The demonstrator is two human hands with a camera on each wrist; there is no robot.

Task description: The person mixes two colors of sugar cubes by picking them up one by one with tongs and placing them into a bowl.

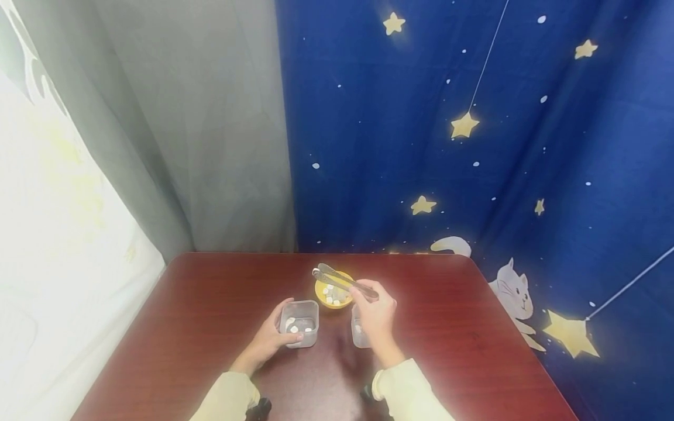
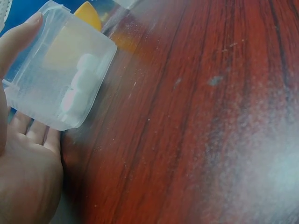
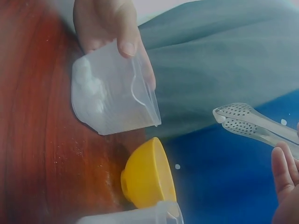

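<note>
My left hand (image 1: 267, 338) grips a clear plastic container (image 1: 304, 342) by its side, thumb at the front. Several white pieces (image 2: 77, 91) lie at its bottom. In my right hand (image 1: 380, 316) are metal tongs (image 3: 238, 117) with perforated ends, held above the yellow bowl (image 3: 142, 175). A small white piece (image 3: 218, 116) sits between the tongs' tips. White cubes (image 1: 329, 299) lie inside the bowl, which stands just beyond the two containers. A second clear container (image 1: 358, 338) is partly hidden under my right hand; something white shows in it.
The reddish-brown wooden table (image 1: 221, 304) extends to both sides of the containers. Behind it hang a grey curtain (image 1: 226, 146) and a blue curtain (image 1: 368, 146) with stars. A bright white cloth (image 1: 63, 263) hangs at the left.
</note>
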